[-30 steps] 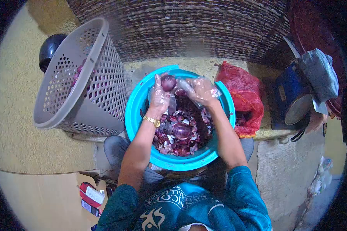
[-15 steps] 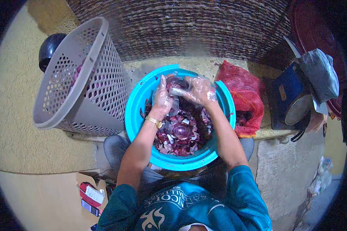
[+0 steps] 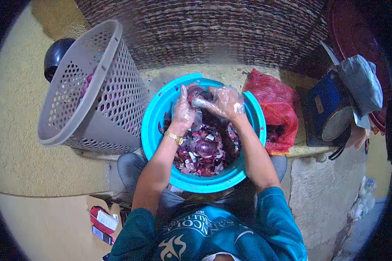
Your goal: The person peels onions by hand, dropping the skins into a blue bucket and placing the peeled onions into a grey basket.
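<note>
Both my hands wear clear plastic gloves over a turquoise basin (image 3: 149,143). My left hand (image 3: 185,109) is wrapped around a red onion (image 3: 197,92) near the basin's far side. From the other side, my right hand (image 3: 225,103) has its fingers curled, with the thumb reaching across against the same onion. Part of the onion is hidden by the fingers. Below the hands, a whole red onion (image 3: 205,148) lies on loose purple onion skins (image 3: 190,164) in the basin.
A tall grey perforated basket (image 3: 122,95) with onions inside leans at the left. Right of the basin lies a red mesh sack (image 3: 272,98), and beyond it stands a blue weighing scale (image 3: 324,104) with a grey plastic-wrapped bundle (image 3: 360,82) on it. A phone (image 3: 102,235) lies lower left.
My hands stay in nearly the same place around the onion, with only a slight shift of the fingers. Everything else looks unchanged.
</note>
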A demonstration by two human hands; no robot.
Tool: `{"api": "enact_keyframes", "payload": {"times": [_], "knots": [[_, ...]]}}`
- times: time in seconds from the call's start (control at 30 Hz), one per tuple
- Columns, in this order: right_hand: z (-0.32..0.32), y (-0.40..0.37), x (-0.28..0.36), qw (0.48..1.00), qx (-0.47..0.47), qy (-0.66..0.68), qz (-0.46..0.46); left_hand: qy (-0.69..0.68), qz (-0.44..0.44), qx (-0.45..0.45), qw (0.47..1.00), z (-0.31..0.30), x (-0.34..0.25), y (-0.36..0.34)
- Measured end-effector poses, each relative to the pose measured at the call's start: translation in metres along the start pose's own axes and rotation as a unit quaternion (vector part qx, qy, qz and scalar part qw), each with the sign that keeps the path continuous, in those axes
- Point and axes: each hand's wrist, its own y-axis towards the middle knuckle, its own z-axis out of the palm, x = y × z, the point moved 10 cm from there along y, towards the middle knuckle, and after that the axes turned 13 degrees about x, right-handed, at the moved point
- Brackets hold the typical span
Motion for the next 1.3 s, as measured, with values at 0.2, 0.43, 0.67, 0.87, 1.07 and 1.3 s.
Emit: {"api": "enact_keyframes", "payload": {"times": [0.2,0.43,0.67,0.87,1.07,1.3], "knots": [[0.000,-0.002,0.000,0.999,-0.031,0.023,-0.029,-0.010,-0.003,-0.009,1.000,0.002,0.000,0.000],[0.020,0.005,-0.010,0.998,0.060,0.001,-0.010,0.033,-0.001,0.008,0.999,0.008,-0.004,-0.003],[0.029,0.008,-0.011,0.995,0.085,0.021,-0.039,0.028,-0.007,-0.004,1.000,0.007,0.000,-0.002],[0.031,0.002,0.002,0.990,0.114,0.009,-0.079,-0.051,-0.020,-0.019,0.998,0.000,0.004,-0.003],[0.018,-0.001,0.012,0.991,0.110,0.029,-0.067,-0.059,-0.026,-0.031,0.997,-0.009,0.001,-0.004],[-0.007,-0.003,0.009,0.999,-0.004,-0.007,-0.043,-0.096,-0.025,-0.005,0.995,-0.006,0.009,0.002]]}}
